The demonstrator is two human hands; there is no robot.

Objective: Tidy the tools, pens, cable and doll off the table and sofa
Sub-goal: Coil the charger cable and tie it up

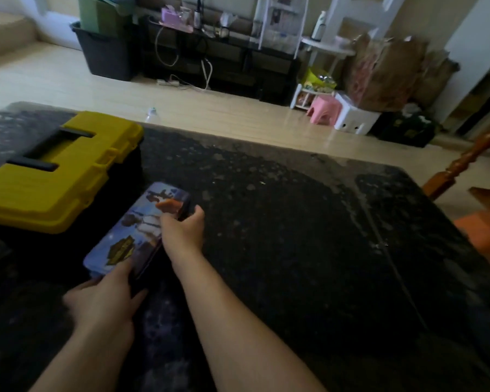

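A flat purple case with a printed picture (130, 233) lies on the dark speckled table (294, 222), near its front left. My left hand (102, 304) holds the near end of the case, thumb on its lid. My right hand (183, 229) grips the case's far right edge, fingers curled over it. A yellow-lidded black toolbox (60, 171) with a black handle stands shut at the table's left, just beyond the case. No pens, cable or doll show on the table.
Past the table lies pale wood floor with a plastic bottle (152, 114). A black storage bin (105, 52), a dark shelf unit (224, 60), a pink stool (323, 108) and a white stool (357, 116) line the far wall. A wooden chair leg (461, 165) rises at right.
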